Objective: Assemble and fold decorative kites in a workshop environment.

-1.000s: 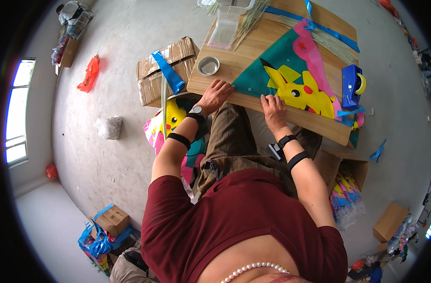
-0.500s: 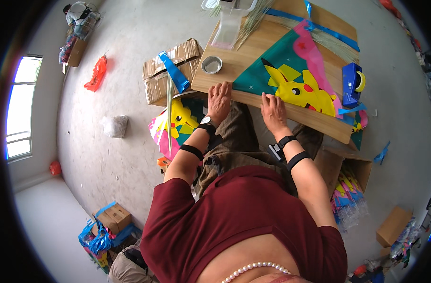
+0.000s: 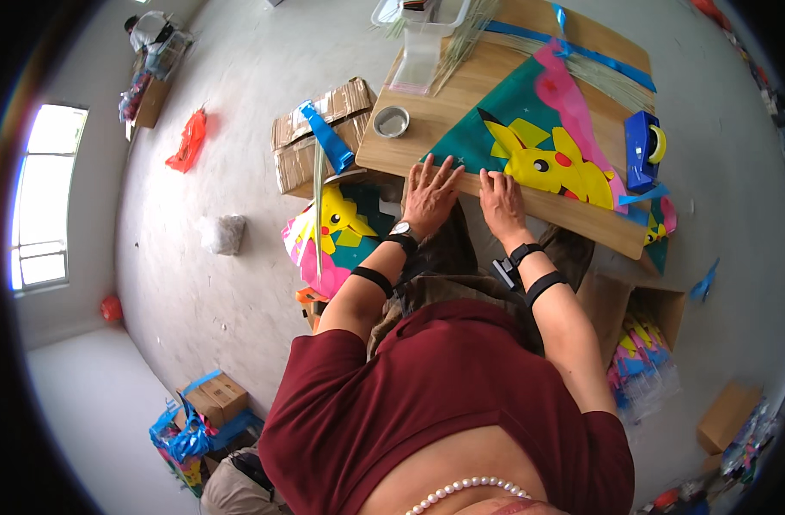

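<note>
A triangular kite sail (image 3: pixel 470 142), green and pink with a yellow cartoon figure, lies flat on the wooden table (image 3: pixel 410 154). My left hand (image 3: pixel 431 197) rests at its left corner along the near edge, fingers spread and stretched over the green fabric. Beside it, my right hand (image 3: pixel 502 204) has its fingers laid at the sail's near edge, just left of the yellow figure. Those fingers are close together and slightly bent; whether the fabric's edge is under them is hard to see.
On the table are a round tin (image 3: pixel 392 122), a blue tape dispenser (image 3: pixel 643 150) and a bundle of thin pale sticks (image 3: pixel 465 47) near a clear tray (image 3: pixel 448 19). A cardboard box (image 3: pixel 324 129) stands left, more sails (image 3: pixel 337 236) below it. An open carton (image 3: pixel 659 309) sits lower right.
My left hand has shifted right along the near edge and spread its fingers onto the sail's left corner. My right hand stays almost in place. The view has moved slightly.
</note>
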Action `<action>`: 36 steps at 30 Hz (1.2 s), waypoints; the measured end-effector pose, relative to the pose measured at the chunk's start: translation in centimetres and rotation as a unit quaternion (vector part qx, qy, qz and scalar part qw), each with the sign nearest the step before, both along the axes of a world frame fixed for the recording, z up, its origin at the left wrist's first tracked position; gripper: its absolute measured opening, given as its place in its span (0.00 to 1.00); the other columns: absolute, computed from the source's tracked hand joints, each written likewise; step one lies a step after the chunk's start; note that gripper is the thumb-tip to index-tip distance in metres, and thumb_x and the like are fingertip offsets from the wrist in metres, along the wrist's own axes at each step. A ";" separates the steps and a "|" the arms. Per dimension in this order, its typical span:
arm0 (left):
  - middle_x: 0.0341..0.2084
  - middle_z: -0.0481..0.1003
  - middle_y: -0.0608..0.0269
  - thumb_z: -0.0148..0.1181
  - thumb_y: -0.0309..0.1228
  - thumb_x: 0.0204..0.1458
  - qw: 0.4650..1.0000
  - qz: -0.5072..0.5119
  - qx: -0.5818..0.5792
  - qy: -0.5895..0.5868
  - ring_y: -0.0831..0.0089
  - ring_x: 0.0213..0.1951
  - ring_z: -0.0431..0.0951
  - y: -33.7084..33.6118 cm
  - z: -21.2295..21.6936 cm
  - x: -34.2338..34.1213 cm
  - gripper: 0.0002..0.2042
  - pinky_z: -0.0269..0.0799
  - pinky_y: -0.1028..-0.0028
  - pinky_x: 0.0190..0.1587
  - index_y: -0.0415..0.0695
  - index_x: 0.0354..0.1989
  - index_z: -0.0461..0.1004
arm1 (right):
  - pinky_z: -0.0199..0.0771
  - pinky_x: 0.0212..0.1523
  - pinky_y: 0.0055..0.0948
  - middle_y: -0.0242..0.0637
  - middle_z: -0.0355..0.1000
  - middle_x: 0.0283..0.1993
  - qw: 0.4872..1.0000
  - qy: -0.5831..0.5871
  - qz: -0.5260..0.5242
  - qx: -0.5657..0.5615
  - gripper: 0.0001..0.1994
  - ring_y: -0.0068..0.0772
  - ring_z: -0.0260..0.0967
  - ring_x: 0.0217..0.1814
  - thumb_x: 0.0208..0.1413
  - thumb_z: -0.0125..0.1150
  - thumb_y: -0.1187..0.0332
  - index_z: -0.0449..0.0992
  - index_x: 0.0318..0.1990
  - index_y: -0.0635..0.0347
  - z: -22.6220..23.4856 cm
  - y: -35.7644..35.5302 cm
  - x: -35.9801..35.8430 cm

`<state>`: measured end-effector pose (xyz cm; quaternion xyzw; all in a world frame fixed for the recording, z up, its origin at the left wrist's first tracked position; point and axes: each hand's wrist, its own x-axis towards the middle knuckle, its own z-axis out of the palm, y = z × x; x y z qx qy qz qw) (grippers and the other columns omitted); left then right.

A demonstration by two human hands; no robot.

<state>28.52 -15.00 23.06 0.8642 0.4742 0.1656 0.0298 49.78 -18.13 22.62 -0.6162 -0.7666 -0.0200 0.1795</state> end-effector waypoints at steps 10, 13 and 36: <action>0.80 0.58 0.56 0.63 0.47 0.64 0.999 -0.004 -0.029 0.039 0.48 0.81 0.52 0.5 -0.2 -0.4 0.33 0.43 0.40 0.78 0.68 0.78 0.63 | 0.68 0.68 0.47 0.49 0.66 0.65 0.999 0.040 0.007 0.025 0.24 0.51 0.65 0.68 0.66 0.62 0.67 0.73 0.67 0.63 0.3 -0.4 0.6; 0.80 0.57 0.55 0.63 0.47 0.64 0.999 -0.006 -0.028 0.034 0.47 0.81 0.51 0.5 -0.3 -0.3 0.34 0.43 0.40 0.78 0.68 0.79 0.62 | 0.57 0.79 0.49 0.55 0.55 0.78 0.999 0.049 0.019 0.013 0.29 0.57 0.54 0.80 0.69 0.60 0.63 0.65 0.74 0.64 0.4 -1.5 1.2; 0.81 0.55 0.57 0.63 0.48 0.64 0.996 -0.024 -0.041 0.071 0.49 0.82 0.48 1.3 -0.6 -0.8 0.35 0.41 0.40 0.79 0.67 0.80 0.61 | 0.49 0.82 0.54 0.50 0.58 0.80 0.974 -0.005 -0.212 -0.084 0.36 0.49 0.52 0.83 0.72 0.55 0.48 0.62 0.76 0.68 -0.1 -8.6 11.2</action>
